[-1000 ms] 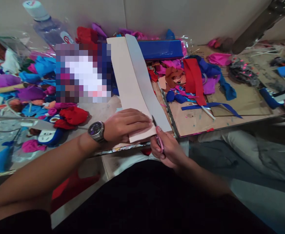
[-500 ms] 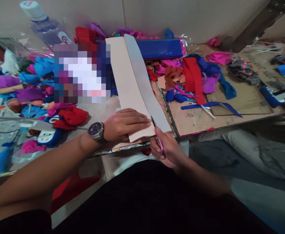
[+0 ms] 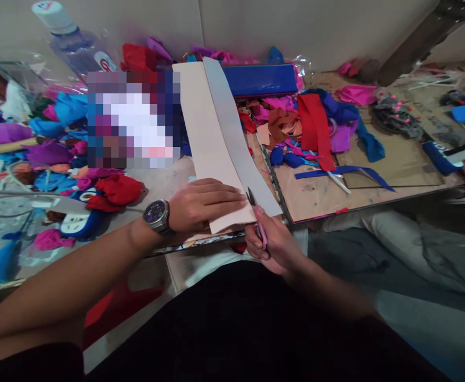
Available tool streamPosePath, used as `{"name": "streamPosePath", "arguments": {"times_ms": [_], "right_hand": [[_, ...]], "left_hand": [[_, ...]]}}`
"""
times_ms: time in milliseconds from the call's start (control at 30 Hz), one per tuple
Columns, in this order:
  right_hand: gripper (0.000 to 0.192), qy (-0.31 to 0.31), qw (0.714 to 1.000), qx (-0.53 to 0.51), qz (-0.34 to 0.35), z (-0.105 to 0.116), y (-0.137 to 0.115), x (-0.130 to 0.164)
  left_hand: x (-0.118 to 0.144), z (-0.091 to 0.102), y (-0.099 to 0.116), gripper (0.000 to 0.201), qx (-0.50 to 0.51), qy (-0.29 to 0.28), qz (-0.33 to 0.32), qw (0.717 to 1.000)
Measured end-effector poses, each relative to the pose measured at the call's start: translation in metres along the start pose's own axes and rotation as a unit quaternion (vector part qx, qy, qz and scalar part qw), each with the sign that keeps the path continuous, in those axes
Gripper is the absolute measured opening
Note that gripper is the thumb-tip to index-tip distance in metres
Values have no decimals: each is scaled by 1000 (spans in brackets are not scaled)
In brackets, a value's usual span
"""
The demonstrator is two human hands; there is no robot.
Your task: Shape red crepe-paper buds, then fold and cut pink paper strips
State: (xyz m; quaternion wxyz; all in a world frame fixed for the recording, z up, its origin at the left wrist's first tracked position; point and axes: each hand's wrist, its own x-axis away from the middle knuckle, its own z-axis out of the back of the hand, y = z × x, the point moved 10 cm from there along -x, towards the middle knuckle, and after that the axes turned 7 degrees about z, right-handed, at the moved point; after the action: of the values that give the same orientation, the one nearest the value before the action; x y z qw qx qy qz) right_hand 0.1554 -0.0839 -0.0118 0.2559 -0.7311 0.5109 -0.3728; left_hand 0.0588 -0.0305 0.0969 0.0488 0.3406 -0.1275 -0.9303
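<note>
Peach sheet point(image 3: 206, 127) between eleven and twelve o'clock, near end pressed by left hand point(image 3: 198, 204), flat, ungrasping. Right hand point(image 3: 274, 241) grips scissors point(image 3: 261, 234); slip could nick left fingertips point(image 3: 241, 198) just beside blades point(image 3: 251, 197).

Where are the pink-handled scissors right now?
In the head view, the pink-handled scissors are in the right hand, just right of the left hand, at the lower right edge of the peach sheet.

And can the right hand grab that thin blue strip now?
Probably not: the right hand is holding pink-handled scissors, though nothing seems to stand between it and the thin blue strip.
</note>
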Motion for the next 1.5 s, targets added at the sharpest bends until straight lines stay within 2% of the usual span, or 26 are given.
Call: {"name": "streamPosePath", "arguments": {"times_ms": [300, 1000, 1100, 1300, 1500], "right_hand": [[63, 9, 1000, -13, -6, -1, -1, -2], [50, 42, 999, 7, 6, 5, 2, -2], [51, 49, 999, 8, 9, 6, 1, -2], [56, 63, 998, -17, 3, 7, 1, -3], [57, 67, 997, -34, 17, 7, -1, -2]], "left_hand": [[5, -4, 5, 44, 33, -16, -9, 999], [2, -3, 11, 45, 40, -24, -22, 999], [2, -3, 8, 42, 28, -25, -20, 999], [3, 0, -16, 38, -21, 4, 30, 999], [4, -3, -11, 42, 8, -13, 17, 1000]]}}
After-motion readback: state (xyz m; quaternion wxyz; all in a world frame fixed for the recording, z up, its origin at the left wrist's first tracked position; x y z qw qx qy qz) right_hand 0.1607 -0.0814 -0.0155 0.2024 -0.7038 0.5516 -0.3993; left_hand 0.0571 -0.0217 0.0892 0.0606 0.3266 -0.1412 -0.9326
